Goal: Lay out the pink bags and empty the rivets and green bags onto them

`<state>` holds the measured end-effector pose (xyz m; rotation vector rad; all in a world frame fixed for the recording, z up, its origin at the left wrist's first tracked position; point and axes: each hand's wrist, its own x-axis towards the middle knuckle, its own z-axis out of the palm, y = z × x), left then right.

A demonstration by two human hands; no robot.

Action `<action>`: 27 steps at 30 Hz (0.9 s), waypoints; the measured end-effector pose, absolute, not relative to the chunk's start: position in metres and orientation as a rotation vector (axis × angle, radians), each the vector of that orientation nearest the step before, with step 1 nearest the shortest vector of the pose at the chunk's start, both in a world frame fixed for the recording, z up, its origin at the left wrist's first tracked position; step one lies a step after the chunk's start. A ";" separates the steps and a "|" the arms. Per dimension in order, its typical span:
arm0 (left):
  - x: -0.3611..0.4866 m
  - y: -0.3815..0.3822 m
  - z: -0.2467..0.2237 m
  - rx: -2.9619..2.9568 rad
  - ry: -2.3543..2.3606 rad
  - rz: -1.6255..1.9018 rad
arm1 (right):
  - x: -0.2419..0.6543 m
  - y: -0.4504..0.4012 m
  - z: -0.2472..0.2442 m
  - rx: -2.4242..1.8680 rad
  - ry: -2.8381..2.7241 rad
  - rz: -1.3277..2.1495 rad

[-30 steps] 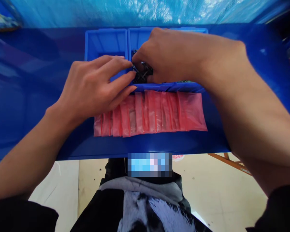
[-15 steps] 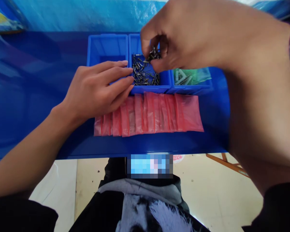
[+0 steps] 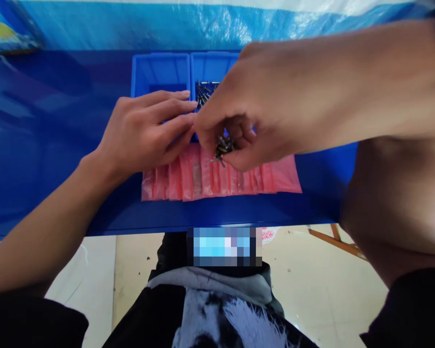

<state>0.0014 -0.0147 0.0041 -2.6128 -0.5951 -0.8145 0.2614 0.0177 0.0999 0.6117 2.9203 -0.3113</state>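
Between the thumb and fingers of my right hand (image 3: 250,111) is a clump of small metal rivets (image 3: 224,145), held above a row of overlapping pink plastic bags (image 3: 203,179). My left hand (image 3: 148,130) rests palm down with its fingers stretched out, over the front edge of the blue bins and the left end of the bags. Loose rivets (image 3: 205,92) lie in the middle blue bin (image 3: 213,59), largely hidden behind my right hand. The left blue bin (image 3: 161,60) stands beside it.
The bins and bags lie on a blue table (image 3: 58,130), its front edge near my lap. A blue plastic sheet (image 3: 130,26) runs behind. A printed packet (image 3: 7,29) is at the back left. A pixelated area (image 3: 223,246) shows above my lap.
My right hand has moved from over the middle bin toward me with the clump of rivets, and now hangs over the pink bags. My left hand has hardly moved.
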 end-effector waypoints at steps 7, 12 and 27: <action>0.002 -0.015 0.004 -2.607 -0.576 -0.797 | 0.252 -0.001 0.071 0.859 2.736 -0.475; 0.001 -0.013 0.003 -2.615 -0.561 -0.818 | 0.243 -0.024 0.080 1.016 2.687 -0.611; -0.001 -0.014 0.001 -2.640 -0.590 -0.827 | 0.233 -0.033 0.089 0.958 2.704 -0.477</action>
